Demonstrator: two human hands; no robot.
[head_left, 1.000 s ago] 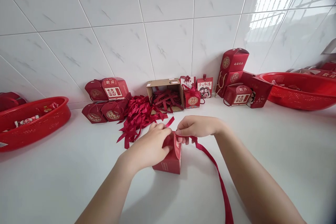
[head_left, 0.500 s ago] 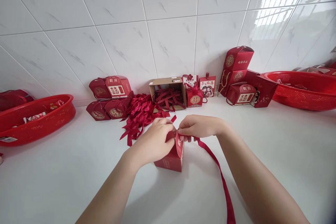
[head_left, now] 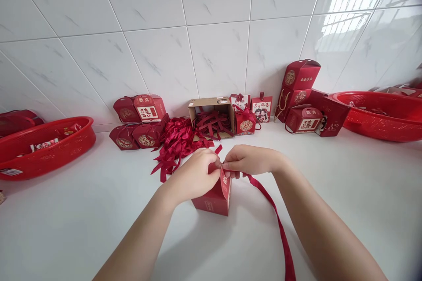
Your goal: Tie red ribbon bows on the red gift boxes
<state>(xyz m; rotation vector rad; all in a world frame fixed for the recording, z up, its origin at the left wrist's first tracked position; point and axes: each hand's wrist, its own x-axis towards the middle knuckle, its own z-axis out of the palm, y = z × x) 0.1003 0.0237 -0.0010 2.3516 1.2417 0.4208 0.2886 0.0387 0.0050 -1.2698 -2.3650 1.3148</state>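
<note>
The red box (head_left: pixel 211 200) sits on the surface (head_left: pixel 99 215). The right hand (head_left: pixel 251 160) pinches a ribbon (head_left: pixel 279 221) at its top; the left hand (head_left: pixel 199 174) curls over it, what it grips hidden. A hard tug could crease the flap (head_left: pixel 225 183).

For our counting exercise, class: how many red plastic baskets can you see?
2: the left basket at the picture's left edge and the right basket at its right edge, both partly cut off. Others could be hidden out of view.
</note>
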